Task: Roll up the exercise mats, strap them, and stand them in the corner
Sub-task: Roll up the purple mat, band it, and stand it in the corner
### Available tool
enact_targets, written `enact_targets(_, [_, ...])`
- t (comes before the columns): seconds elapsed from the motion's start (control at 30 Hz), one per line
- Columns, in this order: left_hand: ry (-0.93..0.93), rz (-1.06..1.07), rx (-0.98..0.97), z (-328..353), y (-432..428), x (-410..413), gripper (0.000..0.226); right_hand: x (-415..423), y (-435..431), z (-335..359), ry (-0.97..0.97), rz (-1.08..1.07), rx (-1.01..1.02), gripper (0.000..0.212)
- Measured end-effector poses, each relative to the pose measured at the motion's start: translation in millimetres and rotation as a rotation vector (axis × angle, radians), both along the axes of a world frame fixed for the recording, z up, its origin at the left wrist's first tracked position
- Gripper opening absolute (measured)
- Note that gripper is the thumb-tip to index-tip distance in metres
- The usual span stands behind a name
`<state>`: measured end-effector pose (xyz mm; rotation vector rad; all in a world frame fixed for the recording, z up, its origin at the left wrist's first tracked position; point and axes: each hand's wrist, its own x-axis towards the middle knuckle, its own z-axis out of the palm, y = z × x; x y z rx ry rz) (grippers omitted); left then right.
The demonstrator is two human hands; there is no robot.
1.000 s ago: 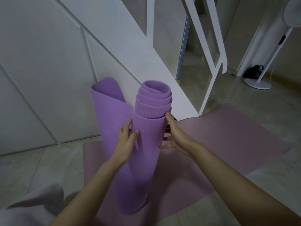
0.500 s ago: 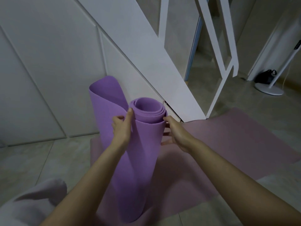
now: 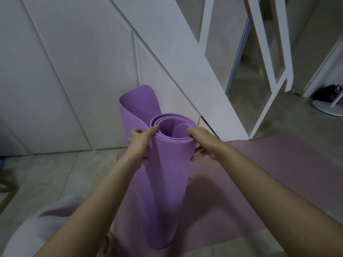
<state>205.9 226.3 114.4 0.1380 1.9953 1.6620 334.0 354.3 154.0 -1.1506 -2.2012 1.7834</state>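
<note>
A purple exercise mat (image 3: 167, 182) stands upright on its end in front of me, loosely rolled, with its free end curling out behind to the left. My left hand (image 3: 139, 143) grips the roll's top edge on the left, fingers over the rim. On the right side, my right hand (image 3: 204, 143) holds the top, fingertips hooked inside the roll and thumb outside. A pink mat (image 3: 259, 179) lies flat on the floor under and behind the roll. No strap is visible.
White panelled wall (image 3: 65, 80) and a slanted white stair side (image 3: 185, 62) stand close behind the roll. A white railing frame (image 3: 278, 71) is to the right. A fan base (image 3: 328, 108) and dark bag (image 3: 328, 91) sit far right on the tiled floor.
The telescoped inner layers have been pushed down level with the roll's top. Both hands moved up from the roll's sides to its top rim. My view moved closer.
</note>
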Motion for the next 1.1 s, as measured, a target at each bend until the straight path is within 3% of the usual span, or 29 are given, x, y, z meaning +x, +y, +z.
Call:
enact_targets(0.17, [-0.003,0.142,-0.041,5.3,-4.0,-6.6,0.084,-1.5,4.8,10.1,-0.112,0.058,0.139,0.012])
enact_targets(0.27, [-0.006,0.146,-0.063,11.8,-3.2,-15.2,0.086,-3.0,5.5,7.3,-0.122,0.094,0.271,0.029])
enact_targets(0.43, [-0.033,-0.039,-0.120,18.5,-3.5,-26.1,0.043,5.2,11.9,7.6,-0.159,0.189,0.546,0.035])
enact_targets(0.53, [0.053,-0.163,-0.162,30.6,-3.4,-25.5,0.014,13.0,17.8,9.2,-0.173,0.237,0.643,0.036])
enact_targets(0.7, [0.307,-0.352,-0.263,48.4,5.4,-16.7,0.024,15.7,20.3,20.4,-0.130,0.369,0.796,0.041])
enact_targets(0.83, [0.402,-0.521,-0.280,47.3,16.8,1.2,0.027,13.0,24.9,24.3,-0.117,0.449,0.886,0.045])
enact_targets(1.1, [0.561,-0.575,-0.334,52.1,33.9,6.5,0.031,8.9,37.8,22.1,-0.160,0.462,0.905,0.039])
